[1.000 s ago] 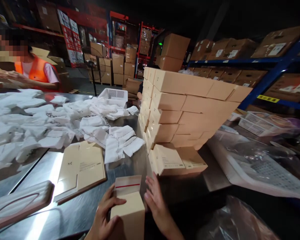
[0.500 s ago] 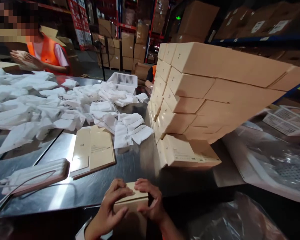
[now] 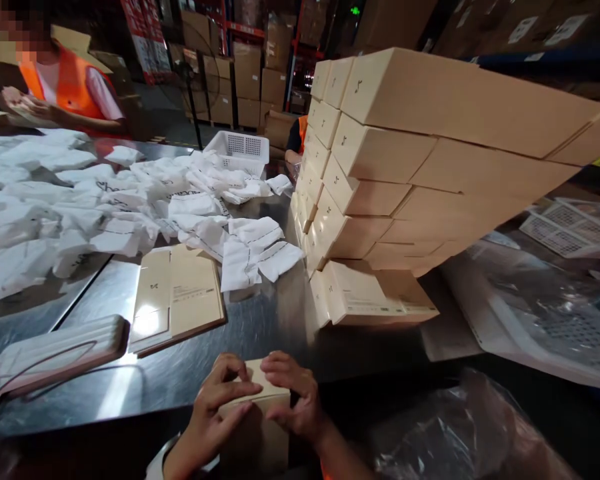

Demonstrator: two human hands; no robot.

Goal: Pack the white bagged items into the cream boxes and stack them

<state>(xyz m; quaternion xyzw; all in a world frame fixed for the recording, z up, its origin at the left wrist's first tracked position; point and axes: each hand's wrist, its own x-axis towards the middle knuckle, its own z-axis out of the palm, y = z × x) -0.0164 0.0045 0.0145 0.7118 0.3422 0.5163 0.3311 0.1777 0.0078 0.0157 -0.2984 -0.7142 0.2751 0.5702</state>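
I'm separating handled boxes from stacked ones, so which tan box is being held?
The tan box at bottom centre, between the left hand and right hand; the stacked boxes beyond are touched by neither.

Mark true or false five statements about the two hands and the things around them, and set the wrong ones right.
1. The left hand touches the cardboard box. True.
2. The right hand is well clear of that box. False: it touches the box too.
3. The flattened cartons lie to the right of the tall box stack. False: they lie to its left.
4. The white plastic basket stands farther away than the flattened cartons. True.
5. The co-worker at the upper left wears a blue vest. False: the vest is orange.
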